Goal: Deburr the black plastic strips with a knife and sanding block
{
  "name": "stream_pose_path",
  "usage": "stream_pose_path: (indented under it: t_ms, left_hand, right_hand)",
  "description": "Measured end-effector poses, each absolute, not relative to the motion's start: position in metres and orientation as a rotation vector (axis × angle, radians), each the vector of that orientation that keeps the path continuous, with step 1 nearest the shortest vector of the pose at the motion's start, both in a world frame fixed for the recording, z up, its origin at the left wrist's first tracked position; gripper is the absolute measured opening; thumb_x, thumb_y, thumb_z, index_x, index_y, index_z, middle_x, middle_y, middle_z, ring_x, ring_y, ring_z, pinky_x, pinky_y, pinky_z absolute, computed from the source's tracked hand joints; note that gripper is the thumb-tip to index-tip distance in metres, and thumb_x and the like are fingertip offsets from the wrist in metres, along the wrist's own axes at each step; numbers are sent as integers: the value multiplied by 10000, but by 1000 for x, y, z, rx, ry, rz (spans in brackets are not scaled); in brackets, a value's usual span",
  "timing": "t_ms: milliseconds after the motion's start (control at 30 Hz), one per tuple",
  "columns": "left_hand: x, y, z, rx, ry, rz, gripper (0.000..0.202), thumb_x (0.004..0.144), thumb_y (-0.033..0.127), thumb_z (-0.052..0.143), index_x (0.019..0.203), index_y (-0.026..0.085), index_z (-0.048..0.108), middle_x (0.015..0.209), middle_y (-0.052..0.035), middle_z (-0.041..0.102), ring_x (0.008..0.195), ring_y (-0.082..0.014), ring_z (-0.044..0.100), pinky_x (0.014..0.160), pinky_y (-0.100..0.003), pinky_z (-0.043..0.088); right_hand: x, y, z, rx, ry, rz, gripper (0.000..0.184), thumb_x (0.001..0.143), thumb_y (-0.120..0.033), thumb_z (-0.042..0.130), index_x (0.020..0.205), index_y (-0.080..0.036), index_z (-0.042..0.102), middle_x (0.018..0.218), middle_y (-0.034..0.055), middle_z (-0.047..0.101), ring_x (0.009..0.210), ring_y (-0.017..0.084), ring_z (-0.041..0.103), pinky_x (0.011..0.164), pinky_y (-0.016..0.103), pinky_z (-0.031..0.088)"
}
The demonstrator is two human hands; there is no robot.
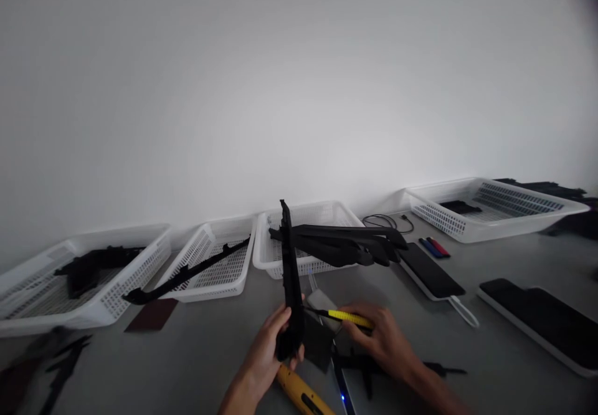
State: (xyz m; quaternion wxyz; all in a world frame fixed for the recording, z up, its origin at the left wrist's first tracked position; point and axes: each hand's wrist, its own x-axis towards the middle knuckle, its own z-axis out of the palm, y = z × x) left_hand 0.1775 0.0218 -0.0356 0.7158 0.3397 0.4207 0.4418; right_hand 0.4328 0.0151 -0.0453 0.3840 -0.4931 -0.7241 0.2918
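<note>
My left hand [264,346] is closed around the lower end of a long black plastic strip [290,271], which stands nearly upright. In my right hand [380,334] is a slim yellow-handled tool [348,318] with a thin dark tip. The tip points left and reaches the strip just above my left fingers; whether it touches cannot be told. Below my left hand lies an orange-yellow tool [303,393], partly out of view. A dark square sheet [318,343] shows between my hands. Another thin black part [434,368] lies beneath my right forearm.
Along the wall stand white baskets: one [159,256] at left, one [205,287] with a black strip [187,273] across it, one [275,268] bearing several black strips [346,240], and one [467,231] at right. A phone-like device [432,271] and a larger one [542,321] lie right.
</note>
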Motion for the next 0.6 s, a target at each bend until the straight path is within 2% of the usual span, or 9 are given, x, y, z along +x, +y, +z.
stream_pose_path:
  t_ms: [100, 267, 467, 600]
  left_hand:
    - [177, 22, -37, 728, 934, 991, 656, 842, 543, 819, 1368, 164, 719, 704, 32, 637, 407, -109, 591, 360, -217, 319]
    - [178, 22, -43, 706, 929, 1005, 651, 834, 548, 821, 1334, 141, 731, 728, 21, 641, 404, -120, 603, 350, -227, 318]
    - [179, 23, -43, 707, 952, 1045, 612, 853, 537, 798, 1304, 127, 746, 667, 38, 602, 396, -119, 580, 346, -226, 317]
    - [178, 23, -38, 705, 973, 1059, 614, 839, 530, 810, 1295, 123, 751, 681, 37, 604, 405, -112, 575, 345, -222, 296]
  right_hand:
    - [434, 15, -45, -1244, -1866, 734, 371, 1009, -475, 599, 1029, -203, 850, 932, 72, 841, 840, 271, 777, 783, 341, 584]
    - [440, 16, -47, -1273, -1880, 718, 370, 1005, -491, 609, 1012, -207, 846, 907, 76, 833, 831, 278, 768, 774, 351, 573]
    - [443, 13, -42, -1238, -2000, 702, 258, 973, -355, 616, 996, -219, 834, 898, 48, 820, 796, 241, 746, 742, 321, 542]
    - [441, 12, -41, -1199, -2049, 717, 238, 975, -338, 618, 974, -220, 825, 858, 36, 810, 749, 215, 728, 697, 298, 509]
